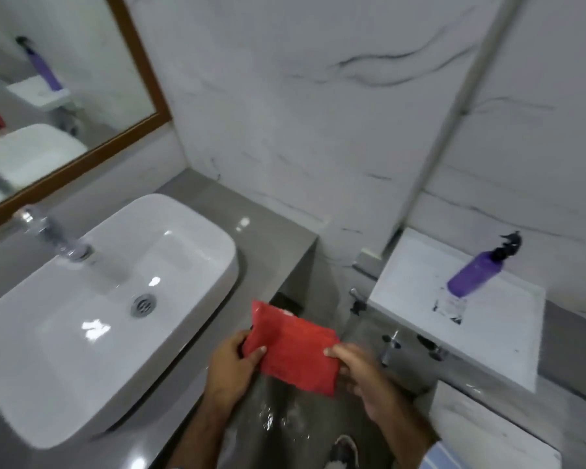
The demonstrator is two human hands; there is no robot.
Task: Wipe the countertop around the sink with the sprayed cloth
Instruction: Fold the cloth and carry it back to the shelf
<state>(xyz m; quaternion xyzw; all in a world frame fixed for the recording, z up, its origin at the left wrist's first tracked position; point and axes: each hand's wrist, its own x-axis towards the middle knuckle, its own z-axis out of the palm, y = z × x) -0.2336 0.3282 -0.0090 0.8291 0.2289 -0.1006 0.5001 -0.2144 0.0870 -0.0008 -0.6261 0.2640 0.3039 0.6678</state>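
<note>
A folded red cloth (293, 350) is held flat between both hands, just off the right end of the grey countertop (268, 262). My left hand (232, 363) grips its left edge with the thumb on top. My right hand (362, 374) pinches its right edge. The white rectangular sink (183, 231) sits on the countertop to the left, with a chrome faucet (53, 236) at its back and a drain (143, 304) in the basin.
A purple spray bottle (481, 270) stands on the white toilet tank lid (420, 275) to the right. A wood-framed mirror (142, 66) hangs above the sink. Marble wall tiles lie ahead, the wet grey floor (285, 421) below, and chrome valves (391, 346) under the tank.
</note>
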